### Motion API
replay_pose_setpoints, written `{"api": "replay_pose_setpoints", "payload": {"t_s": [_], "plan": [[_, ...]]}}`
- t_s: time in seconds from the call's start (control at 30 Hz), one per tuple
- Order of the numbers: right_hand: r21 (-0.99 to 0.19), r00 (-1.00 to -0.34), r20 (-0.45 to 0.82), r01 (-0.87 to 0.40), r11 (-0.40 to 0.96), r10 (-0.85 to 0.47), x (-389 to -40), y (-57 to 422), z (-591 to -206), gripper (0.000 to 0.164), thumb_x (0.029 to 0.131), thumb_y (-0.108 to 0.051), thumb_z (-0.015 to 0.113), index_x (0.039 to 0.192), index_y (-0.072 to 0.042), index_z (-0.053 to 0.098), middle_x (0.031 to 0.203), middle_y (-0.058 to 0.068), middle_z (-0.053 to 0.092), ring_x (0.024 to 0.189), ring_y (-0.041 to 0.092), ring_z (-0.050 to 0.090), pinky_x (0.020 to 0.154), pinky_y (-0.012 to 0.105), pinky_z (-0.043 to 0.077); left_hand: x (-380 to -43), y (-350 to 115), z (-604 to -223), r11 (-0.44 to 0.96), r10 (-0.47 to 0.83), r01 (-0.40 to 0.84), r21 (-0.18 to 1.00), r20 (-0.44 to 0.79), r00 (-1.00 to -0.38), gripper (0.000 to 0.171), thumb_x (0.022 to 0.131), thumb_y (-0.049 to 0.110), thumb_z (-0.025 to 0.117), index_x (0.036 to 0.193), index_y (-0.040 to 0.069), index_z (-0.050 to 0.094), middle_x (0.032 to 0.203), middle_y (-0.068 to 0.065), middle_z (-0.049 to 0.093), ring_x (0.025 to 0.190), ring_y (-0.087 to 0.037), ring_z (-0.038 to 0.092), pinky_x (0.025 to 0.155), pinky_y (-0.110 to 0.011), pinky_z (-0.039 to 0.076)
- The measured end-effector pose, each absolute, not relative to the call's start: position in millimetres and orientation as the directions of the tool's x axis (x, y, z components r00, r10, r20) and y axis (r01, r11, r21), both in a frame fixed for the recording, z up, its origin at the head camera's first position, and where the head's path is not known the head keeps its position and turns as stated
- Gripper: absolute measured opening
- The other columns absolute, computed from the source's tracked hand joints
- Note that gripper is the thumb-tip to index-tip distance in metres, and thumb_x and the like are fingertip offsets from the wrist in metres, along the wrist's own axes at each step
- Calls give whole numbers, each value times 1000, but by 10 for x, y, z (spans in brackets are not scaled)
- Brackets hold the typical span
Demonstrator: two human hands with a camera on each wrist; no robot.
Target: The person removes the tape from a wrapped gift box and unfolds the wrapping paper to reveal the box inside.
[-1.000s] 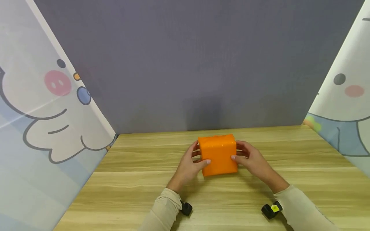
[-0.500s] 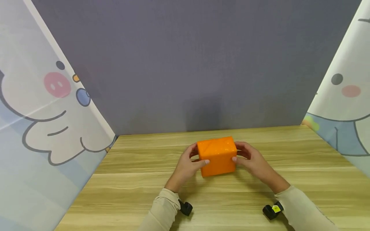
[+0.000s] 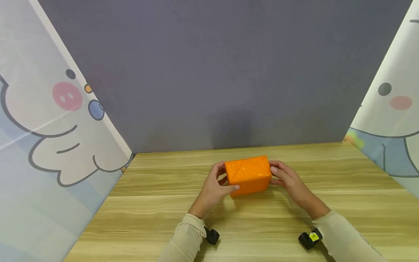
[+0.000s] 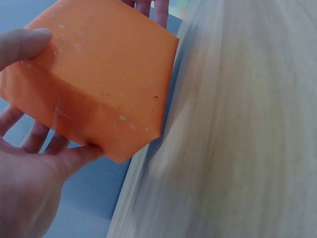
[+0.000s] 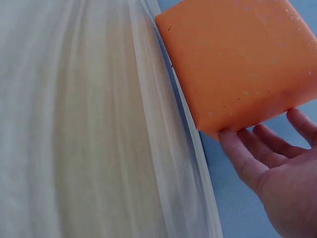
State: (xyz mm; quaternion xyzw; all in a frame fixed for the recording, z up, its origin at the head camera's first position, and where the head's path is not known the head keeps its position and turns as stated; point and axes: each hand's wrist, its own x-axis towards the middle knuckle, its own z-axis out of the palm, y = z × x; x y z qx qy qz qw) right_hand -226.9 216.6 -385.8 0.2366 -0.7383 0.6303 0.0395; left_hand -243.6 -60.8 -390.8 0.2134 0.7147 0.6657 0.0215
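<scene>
An orange box-shaped package (image 3: 248, 173) with a glossy wrapped surface is tilted between the two hands over the wooden table. A diagonal fold line crosses its top face in the head view. My left hand (image 3: 212, 189) grips its left end, the thumb on the near face and the fingers behind. At the right end, my right hand (image 3: 291, 183) touches the package with extended fingertips; its thumb lies by the upper right edge. The right wrist view shows those fingers (image 5: 242, 153) against the package's lower edge. Whether the package touches the table cannot be told.
The wood-grain table (image 3: 157, 225) runs back to a dark grey panel (image 3: 209, 72). White sheets with cartoon prints, one on the left (image 3: 39, 153) and one on the right (image 3: 389, 120), flank it. Each wrist wears a small black device.
The package has tipped toward the person, so more of its top face shows. My right thumb has shifted from the near face to the right edge. The left hand keeps its grip.
</scene>
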Motion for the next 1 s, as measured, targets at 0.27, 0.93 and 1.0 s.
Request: {"api": "replay_pose_setpoints", "payload": {"t_s": [0.27,0.93,1.0], "plan": [[-941,-898,279,-327,92,-340,-2287,2155,-3869,56,112,-34,27,144,10,38,132,7,57,116,7,60,86,46,56,-2414,-603,-3898,-14,355,322,947,306,-883,78,79,3,84,145,13,43,139,-6,48,132,-23,45,112,-41,36],[-919,-896,368,-392,51,-248,-2267,2111,-3910,44,110,-21,35,137,13,42,121,1,61,106,12,63,79,36,58,-2464,-625,-3951,-29,409,362,932,341,-846,84,82,0,81,152,19,40,148,-6,43,137,-24,42,104,-44,45],[-915,-895,376,-399,56,-240,-2262,2112,-3908,44,110,-20,36,138,14,42,121,0,60,105,12,63,80,36,58,-2464,-627,-3951,-33,425,353,935,333,-842,85,83,3,81,154,19,37,150,-5,41,139,-22,40,106,-43,43]]}}
